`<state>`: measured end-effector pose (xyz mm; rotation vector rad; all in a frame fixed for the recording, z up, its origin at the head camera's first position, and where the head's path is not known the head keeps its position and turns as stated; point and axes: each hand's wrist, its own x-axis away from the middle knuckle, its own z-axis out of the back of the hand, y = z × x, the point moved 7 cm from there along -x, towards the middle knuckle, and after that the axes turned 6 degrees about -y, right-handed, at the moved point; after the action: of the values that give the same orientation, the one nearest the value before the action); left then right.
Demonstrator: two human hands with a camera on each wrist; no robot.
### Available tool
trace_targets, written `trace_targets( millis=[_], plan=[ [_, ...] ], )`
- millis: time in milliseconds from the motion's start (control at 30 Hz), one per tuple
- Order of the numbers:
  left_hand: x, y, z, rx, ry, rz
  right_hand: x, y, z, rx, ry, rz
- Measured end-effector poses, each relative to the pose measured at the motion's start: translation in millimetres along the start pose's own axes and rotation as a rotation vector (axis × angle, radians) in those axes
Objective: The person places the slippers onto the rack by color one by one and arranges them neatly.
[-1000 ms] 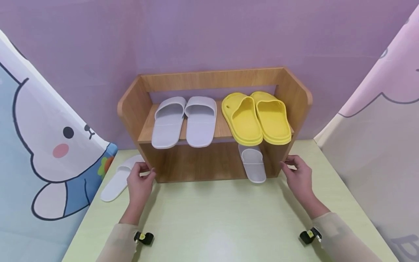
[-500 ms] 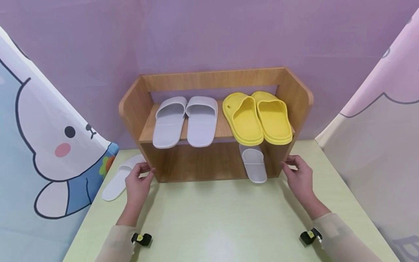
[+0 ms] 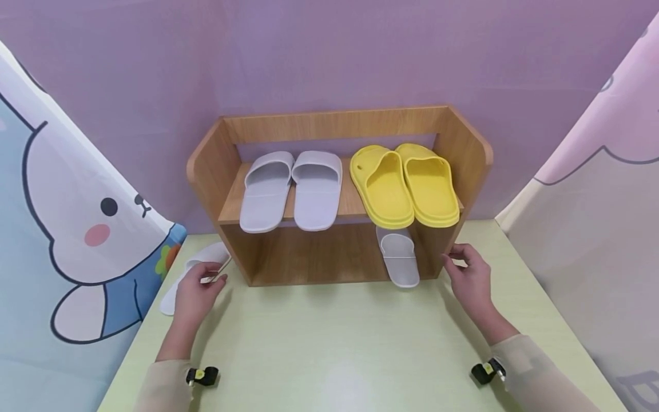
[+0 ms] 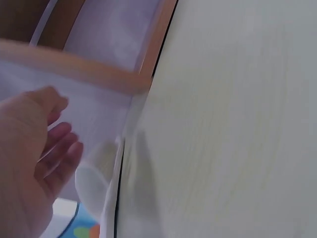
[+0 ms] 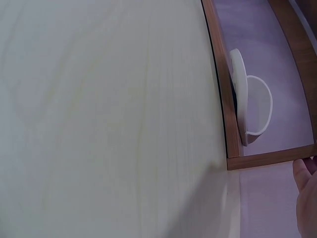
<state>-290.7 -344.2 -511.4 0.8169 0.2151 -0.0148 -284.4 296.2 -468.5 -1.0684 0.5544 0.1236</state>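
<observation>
A wooden shoe rack (image 3: 337, 127) stands against the purple backdrop. On its upper shelf sit a pair of pale grey slippers (image 3: 317, 200) and a pair of yellow clogs (image 3: 388, 197). One more grey slipper (image 3: 401, 266) lies on the lower level at the right. My left hand (image 3: 194, 297) is off the rack, its fingers loosely bent with nothing between them, in front of a white slipper (image 3: 170, 302) that it partly covers. My right hand (image 3: 469, 280) touches the front of the rack's right side panel; in the right wrist view its fingertips (image 5: 301, 173) rest against the panel's outer face.
The pale table (image 3: 340, 343) extends in front of the rack. A cartoon-printed cloth (image 3: 118, 240) hangs along the left side, another printed cloth (image 3: 592, 229) along the right, and a purple cloth (image 3: 334, 51) behind.
My left hand has come away from the rack's left side panel, moving left and slightly toward me. My right hand stays at the right panel; the rack and footwear look unmoved.
</observation>
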Motion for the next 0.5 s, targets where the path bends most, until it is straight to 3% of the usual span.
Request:
trace_targets(
  millis=[167,333,500],
  plan=[
    [2.2,-17.2,10.3,-0.004,-0.107,0.028,-2.3,16.6,-1.2,0.019,0.011,0.004],
    [5.1,-30.3,22.9,-0.025,-0.136,0.053,1.0,-6.9,-0.8,0.012,0.002,0.020],
    [7.5,-42.1,33.6,-0.089,-0.186,0.098,0.3,-0.7,-2.0,0.015,0.006,0.016]
  ],
)
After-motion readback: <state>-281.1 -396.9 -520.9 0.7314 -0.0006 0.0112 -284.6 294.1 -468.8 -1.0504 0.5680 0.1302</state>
